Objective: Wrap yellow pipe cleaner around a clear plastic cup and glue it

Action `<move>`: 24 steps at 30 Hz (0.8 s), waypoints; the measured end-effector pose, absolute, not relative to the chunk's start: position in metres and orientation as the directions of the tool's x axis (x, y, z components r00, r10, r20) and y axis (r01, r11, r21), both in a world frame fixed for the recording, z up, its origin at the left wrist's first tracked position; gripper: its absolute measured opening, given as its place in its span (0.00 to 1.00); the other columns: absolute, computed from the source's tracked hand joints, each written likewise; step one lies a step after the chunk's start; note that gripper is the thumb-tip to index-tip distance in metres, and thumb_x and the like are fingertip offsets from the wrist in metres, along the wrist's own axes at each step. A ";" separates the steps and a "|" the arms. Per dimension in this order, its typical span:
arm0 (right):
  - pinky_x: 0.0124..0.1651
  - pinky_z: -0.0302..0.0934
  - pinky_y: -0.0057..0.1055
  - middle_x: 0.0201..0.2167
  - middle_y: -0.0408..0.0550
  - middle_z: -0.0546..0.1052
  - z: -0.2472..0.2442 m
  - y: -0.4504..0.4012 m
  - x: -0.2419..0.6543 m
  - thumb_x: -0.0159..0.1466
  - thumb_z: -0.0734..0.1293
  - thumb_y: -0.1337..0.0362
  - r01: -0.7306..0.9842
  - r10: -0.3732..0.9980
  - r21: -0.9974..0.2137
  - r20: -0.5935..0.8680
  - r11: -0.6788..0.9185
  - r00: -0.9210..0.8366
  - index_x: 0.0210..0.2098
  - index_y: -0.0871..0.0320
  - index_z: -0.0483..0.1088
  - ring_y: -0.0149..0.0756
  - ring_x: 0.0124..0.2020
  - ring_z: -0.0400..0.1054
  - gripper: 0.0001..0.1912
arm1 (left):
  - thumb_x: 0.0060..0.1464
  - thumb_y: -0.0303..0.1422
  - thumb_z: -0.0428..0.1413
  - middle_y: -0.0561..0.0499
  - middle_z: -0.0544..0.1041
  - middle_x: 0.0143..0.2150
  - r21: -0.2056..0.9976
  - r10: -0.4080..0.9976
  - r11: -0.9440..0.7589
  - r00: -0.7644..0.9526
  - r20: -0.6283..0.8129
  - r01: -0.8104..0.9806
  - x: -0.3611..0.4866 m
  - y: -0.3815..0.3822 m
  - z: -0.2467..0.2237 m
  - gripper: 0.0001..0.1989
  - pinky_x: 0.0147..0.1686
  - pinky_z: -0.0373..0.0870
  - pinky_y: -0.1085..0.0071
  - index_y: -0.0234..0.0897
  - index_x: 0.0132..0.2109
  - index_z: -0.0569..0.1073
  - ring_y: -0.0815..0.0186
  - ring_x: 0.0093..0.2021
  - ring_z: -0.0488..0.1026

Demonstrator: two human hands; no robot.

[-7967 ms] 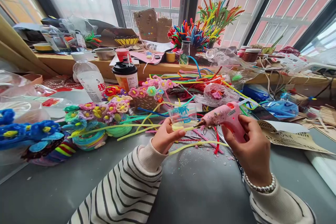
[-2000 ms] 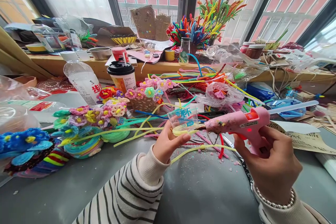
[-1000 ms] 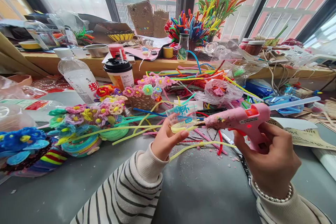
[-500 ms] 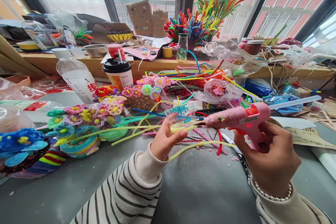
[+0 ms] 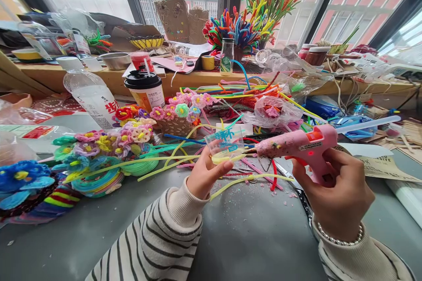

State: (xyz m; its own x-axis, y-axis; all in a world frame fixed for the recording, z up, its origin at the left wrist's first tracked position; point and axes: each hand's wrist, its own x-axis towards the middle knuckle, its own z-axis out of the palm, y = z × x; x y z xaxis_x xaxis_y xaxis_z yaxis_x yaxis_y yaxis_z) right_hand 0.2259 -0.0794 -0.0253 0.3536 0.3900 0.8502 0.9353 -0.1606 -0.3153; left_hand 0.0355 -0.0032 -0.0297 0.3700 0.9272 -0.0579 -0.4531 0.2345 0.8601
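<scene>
"Because I watch from a distance, state what each hand holds and the chief hazard."

"Right hand (image 5: 339, 193): closed round the pink glue gun (image 5: 298, 147). Left hand (image 5: 207, 173): pinching the clear plastic cup (image 5: 226, 139), held up over the grey table (image 5: 253, 237), a yellow strip (image 5: 227, 158) round its lower end. The nozzle (image 5: 251, 151) points at that strip; whether they touch, I cannot tell. In my judgement, a slip could burn the left thumb (image 5: 224, 168), which lies near. Thin plastic might also soften under heat."

"And your count?"

"I record one glue gun, one glue stick (image 5: 369, 124) protruding from its rear, one cup in hand, one black-lidded drink cup (image 5: 145, 90) and one green-labelled glass bottle (image 5: 227, 59). Loose pipe cleaners (image 5: 244, 95): too tangled to count."
</scene>
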 end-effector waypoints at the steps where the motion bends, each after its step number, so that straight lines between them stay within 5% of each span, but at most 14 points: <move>1: 0.27 0.63 0.34 0.30 0.52 0.74 -0.025 -0.080 0.225 0.51 0.67 0.53 0.937 0.390 -0.313 0.852 -0.157 0.350 0.44 0.60 0.64 0.37 0.22 0.68 0.25 | 0.31 0.37 0.66 0.40 0.72 0.46 0.862 0.927 0.232 0.372 -0.055 -0.450 0.035 -0.003 -0.030 0.37 0.53 0.56 0.54 0.35 0.49 0.60 0.52 0.50 0.68; 15: 0.28 0.64 0.37 0.30 0.55 0.75 -0.027 -0.083 0.227 0.50 0.66 0.50 0.885 0.426 -0.416 0.776 -0.208 0.465 0.43 0.61 0.65 0.42 0.24 0.70 0.27 | 0.26 0.38 0.67 0.42 0.72 0.46 0.853 0.933 0.250 0.349 -0.086 -0.458 0.035 0.002 -0.035 0.41 0.52 0.59 0.55 0.37 0.50 0.60 0.54 0.46 0.71; 24: 0.27 0.64 0.36 0.32 0.55 0.75 -0.025 -0.081 0.226 0.50 0.67 0.51 0.906 0.408 -0.381 0.808 -0.186 0.424 0.44 0.60 0.65 0.40 0.24 0.69 0.26 | 0.28 0.38 0.67 0.41 0.72 0.47 0.856 0.929 0.249 0.363 -0.078 -0.453 0.035 0.000 -0.032 0.42 0.52 0.59 0.55 0.36 0.53 0.60 0.54 0.46 0.71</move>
State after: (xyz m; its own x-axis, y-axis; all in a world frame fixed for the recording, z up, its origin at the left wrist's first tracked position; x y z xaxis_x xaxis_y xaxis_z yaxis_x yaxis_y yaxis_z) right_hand 0.2260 -0.0811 -0.0254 0.4240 0.4084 0.8083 0.9056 -0.1862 -0.3810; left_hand 0.0348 -0.0004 -0.0320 0.3629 0.9286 -0.0775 -0.4535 0.2487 0.8559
